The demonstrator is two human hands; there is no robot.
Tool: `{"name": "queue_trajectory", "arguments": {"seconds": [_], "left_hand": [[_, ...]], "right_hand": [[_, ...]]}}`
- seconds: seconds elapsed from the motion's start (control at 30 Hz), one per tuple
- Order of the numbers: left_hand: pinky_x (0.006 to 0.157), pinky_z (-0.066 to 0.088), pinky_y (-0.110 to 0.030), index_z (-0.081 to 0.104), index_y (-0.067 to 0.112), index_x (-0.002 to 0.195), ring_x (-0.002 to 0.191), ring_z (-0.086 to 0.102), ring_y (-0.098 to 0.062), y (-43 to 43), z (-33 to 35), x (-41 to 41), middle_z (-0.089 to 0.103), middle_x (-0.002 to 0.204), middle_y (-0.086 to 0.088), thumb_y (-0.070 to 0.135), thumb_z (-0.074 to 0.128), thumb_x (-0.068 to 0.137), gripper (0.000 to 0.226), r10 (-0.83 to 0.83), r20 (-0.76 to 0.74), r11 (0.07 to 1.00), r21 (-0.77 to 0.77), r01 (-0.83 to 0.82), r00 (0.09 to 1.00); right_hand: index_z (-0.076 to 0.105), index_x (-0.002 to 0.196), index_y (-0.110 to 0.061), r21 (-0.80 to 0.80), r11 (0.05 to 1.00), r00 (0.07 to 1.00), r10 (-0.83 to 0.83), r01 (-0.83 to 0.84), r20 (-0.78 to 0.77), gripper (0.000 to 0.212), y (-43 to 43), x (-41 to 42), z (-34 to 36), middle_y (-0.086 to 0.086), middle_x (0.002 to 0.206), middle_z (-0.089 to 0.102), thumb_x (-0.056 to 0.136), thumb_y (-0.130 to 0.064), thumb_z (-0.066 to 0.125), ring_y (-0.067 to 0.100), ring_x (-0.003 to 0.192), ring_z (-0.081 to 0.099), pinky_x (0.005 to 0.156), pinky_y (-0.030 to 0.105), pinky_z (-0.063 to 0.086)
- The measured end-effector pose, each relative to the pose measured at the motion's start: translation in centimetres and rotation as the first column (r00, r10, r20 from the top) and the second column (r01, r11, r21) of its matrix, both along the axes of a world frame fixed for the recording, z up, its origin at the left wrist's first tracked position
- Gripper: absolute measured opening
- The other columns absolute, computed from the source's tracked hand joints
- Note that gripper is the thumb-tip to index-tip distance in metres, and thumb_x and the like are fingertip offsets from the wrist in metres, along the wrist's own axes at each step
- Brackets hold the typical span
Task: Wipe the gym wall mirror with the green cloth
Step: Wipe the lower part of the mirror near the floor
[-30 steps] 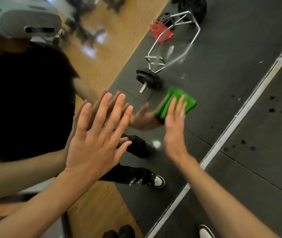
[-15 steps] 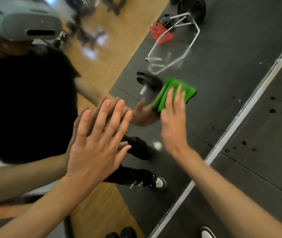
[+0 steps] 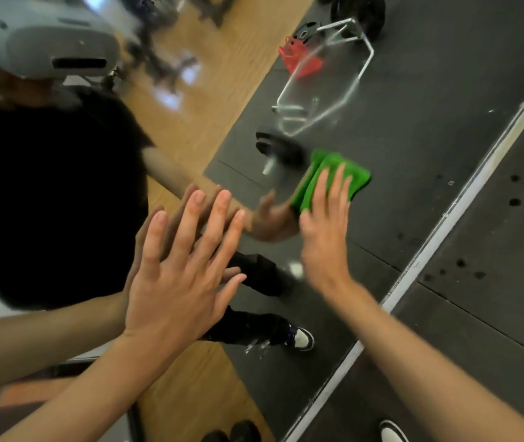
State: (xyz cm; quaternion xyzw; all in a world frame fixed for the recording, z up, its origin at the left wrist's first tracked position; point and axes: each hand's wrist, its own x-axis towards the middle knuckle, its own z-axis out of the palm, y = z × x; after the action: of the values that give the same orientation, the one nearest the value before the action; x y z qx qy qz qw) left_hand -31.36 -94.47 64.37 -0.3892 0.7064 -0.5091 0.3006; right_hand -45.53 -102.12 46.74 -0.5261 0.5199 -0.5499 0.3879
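Currently, right hand (image 3: 326, 231) is pressing the green cloth (image 3: 355, 177) flat against the mirror (image 3: 430, 122), fingers straight and lying over the cloth, not curled round it. Cloth is sitting folded under the fingertips, just right of a reflected weight plate (image 3: 281, 148). Left hand (image 3: 177, 282) is resting open on the glass, fingers spread and straight, holding nothing. Right hand is showing motion blur.

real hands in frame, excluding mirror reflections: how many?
2. Left hand is spread flat against the mirror, centre-left. Right hand is beside it, straight fingers pressing the green cloth to the glass. None hidden.
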Motion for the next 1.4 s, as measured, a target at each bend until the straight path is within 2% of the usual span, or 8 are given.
{"name": "queue_trajectory", "arguments": {"seconds": [0.17,0.4,0.6,0.8,0.9,1.03,1.27,1.4], "left_hand": [[0.128,-0.006,-0.059,0.015,0.013,0.170,0.162,-0.003,-0.039,0.1,0.0,0.0,0.006,0.177,-0.016,0.066,0.023,0.108,0.082,0.000,0.009,1.000,-0.005,0.000,1.000],[0.129,-0.007,-0.059,0.016,0.013,0.170,0.163,-0.001,-0.040,0.2,-0.1,-0.1,0.008,0.177,-0.017,0.065,0.027,0.107,0.082,-0.002,0.006,1.000,-0.006,0.002,1.000],[0.130,-0.008,-0.059,0.018,0.014,0.170,0.163,-0.005,-0.040,-0.1,0.0,0.1,0.009,0.177,-0.016,0.065,0.029,0.108,0.081,-0.005,-0.014,1.000,-0.003,0.005,1.000],[0.128,-0.003,-0.061,0.018,0.012,0.169,0.162,0.003,-0.042,0.5,-0.1,-0.1,0.009,0.177,-0.018,0.063,0.027,0.108,0.080,-0.008,0.002,1.000,-0.003,0.008,1.000],[0.129,-0.003,-0.060,0.021,0.012,0.169,0.162,0.001,-0.042,0.3,0.0,-0.1,0.009,0.177,-0.018,0.063,0.030,0.107,0.080,-0.011,-0.011,1.000,-0.009,0.011,1.000],[0.127,0.000,-0.061,0.023,0.012,0.168,0.162,0.003,-0.041,0.1,-0.1,-0.1,0.011,0.176,-0.018,0.063,0.033,0.107,0.081,-0.023,-0.017,1.000,-0.005,0.023,1.000],[0.128,-0.001,-0.061,0.023,0.012,0.169,0.162,0.007,-0.042,0.5,0.0,0.0,0.013,0.176,-0.019,0.062,0.033,0.107,0.080,-0.019,-0.026,1.000,0.003,0.019,0.999],[0.128,0.000,-0.061,0.022,0.012,0.169,0.161,0.006,-0.043,0.1,0.0,-0.1,0.010,0.176,-0.019,0.064,0.034,0.107,0.082,-0.005,-0.043,1.000,0.008,0.006,0.999]], "right_hand": [[0.010,0.167,-0.013,-0.160,0.980,0.991,-0.112,0.122,0.070,0.073,-7.3,-4.5,6.4,0.012,0.175,-0.002,0.104,-0.047,0.019,0.034,0.161,-0.011,0.125,0.068,-0.003],[0.005,0.167,-0.018,-0.127,0.987,0.990,0.078,-0.093,-0.121,0.072,4.0,1.5,-2.5,0.008,0.176,-0.008,0.109,-0.060,0.017,0.033,0.162,-0.009,0.123,0.070,0.015],[0.010,0.167,-0.015,-0.095,0.988,0.987,-0.113,0.124,0.118,0.073,-6.7,-4.4,5.2,0.010,0.176,0.000,0.102,-0.048,0.017,0.032,0.162,-0.008,0.127,0.064,0.005],[0.011,0.166,-0.019,-0.262,0.965,0.989,-0.028,-0.011,-0.145,0.069,0.0,-0.1,-0.6,0.008,0.175,-0.003,0.109,-0.055,0.022,0.036,0.162,-0.005,0.123,0.070,0.012],[0.008,0.166,-0.021,-0.109,0.993,0.992,0.037,-0.051,-0.121,0.068,2.6,0.5,-4.1,0.004,0.175,-0.008,0.108,-0.053,0.025,0.032,0.162,-0.006,0.123,0.068,0.018],[0.007,0.164,-0.026,-0.019,0.995,0.976,-0.090,0.096,0.200,0.068,-4.2,-2.8,2.5,0.006,0.176,-0.001,0.101,-0.048,0.018,0.029,0.162,-0.007,0.127,0.062,0.005],[0.019,0.164,-0.017,-0.229,0.974,0.999,-0.011,0.004,-0.033,0.070,0.5,0.2,1.8,0.013,0.175,0.004,0.102,-0.046,0.035,0.034,0.162,-0.002,0.123,0.070,0.013],[0.007,0.165,-0.026,0.025,1.000,0.994,-0.005,0.003,0.105,0.072,0.4,-0.6,-1.1,0.004,0.176,-0.004,0.100,-0.050,0.027,0.027,0.162,-0.007,0.127,0.062,0.012]]}}
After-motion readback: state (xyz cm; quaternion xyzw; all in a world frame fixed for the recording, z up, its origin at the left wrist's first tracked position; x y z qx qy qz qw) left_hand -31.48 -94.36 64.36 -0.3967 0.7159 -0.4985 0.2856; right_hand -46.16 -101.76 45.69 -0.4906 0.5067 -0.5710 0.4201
